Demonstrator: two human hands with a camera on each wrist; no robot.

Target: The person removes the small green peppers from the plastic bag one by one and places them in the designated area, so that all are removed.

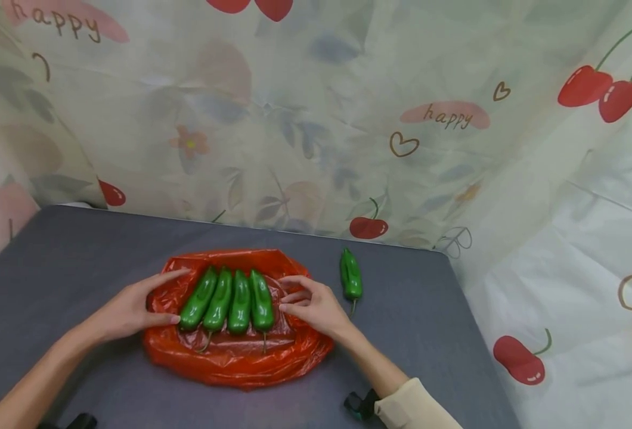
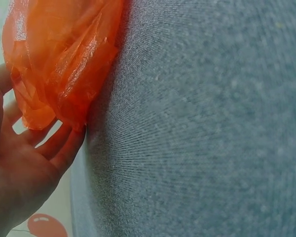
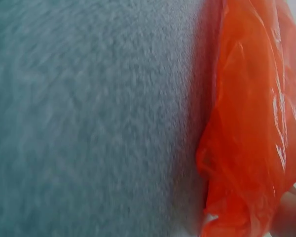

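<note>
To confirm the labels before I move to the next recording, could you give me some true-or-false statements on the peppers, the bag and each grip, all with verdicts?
1. Four green peppers lie side by side in the red plastic bag. True.
2. The left grip and right grip are at opposite sides of the bag. True.
3. The right grip holds a pepper. False: it reaches over the bag's edge with no pepper between its fingers.
4. A fifth pepper lies on the table, outside the bag. True.
5. In the head view, that pepper is left of the bag. False: it is to the right.
6. The table top is printed with cherries. False: it is plain grey; the cherries are on the cloth behind.
</note>
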